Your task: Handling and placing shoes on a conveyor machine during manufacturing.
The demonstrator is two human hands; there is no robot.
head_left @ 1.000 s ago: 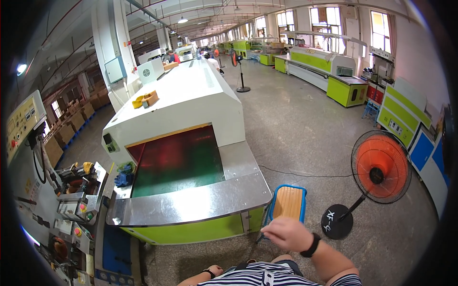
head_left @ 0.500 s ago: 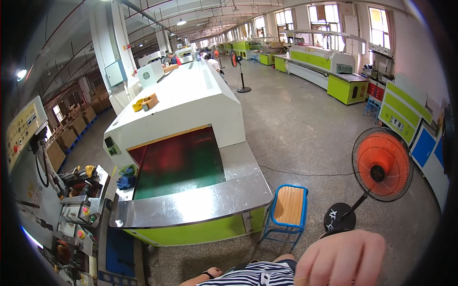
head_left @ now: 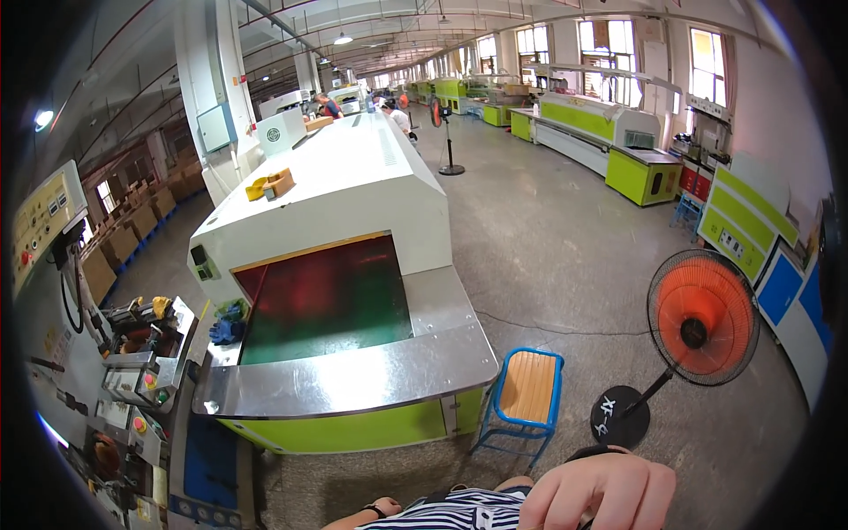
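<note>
My right hand (head_left: 602,491) is raised close in front of me at the lower right, its fingers curled into a closed fist. Whatever the fist holds, if anything, is hidden. Low at the bottom, my left hand (head_left: 387,506) rests by my striped top, with a dark band on its wrist; its fingers cannot be made out. Ahead stands a long white machine with a green conveyor belt (head_left: 331,338) running out of its reddish opening. A steel ledge (head_left: 344,389) borders the belt. Neither hand touches the machine.
A blue stool with a slatted wooden seat (head_left: 530,387) stands right of the machine, beside an orange floor fan (head_left: 704,320). A cable crosses the floor. At left are a control panel (head_left: 46,225) and blue gloves (head_left: 227,330). Two people work far behind the machine.
My right fist has moved left and slightly down. The whole view has shifted a little; the machine, stool and fan stay in place.
</note>
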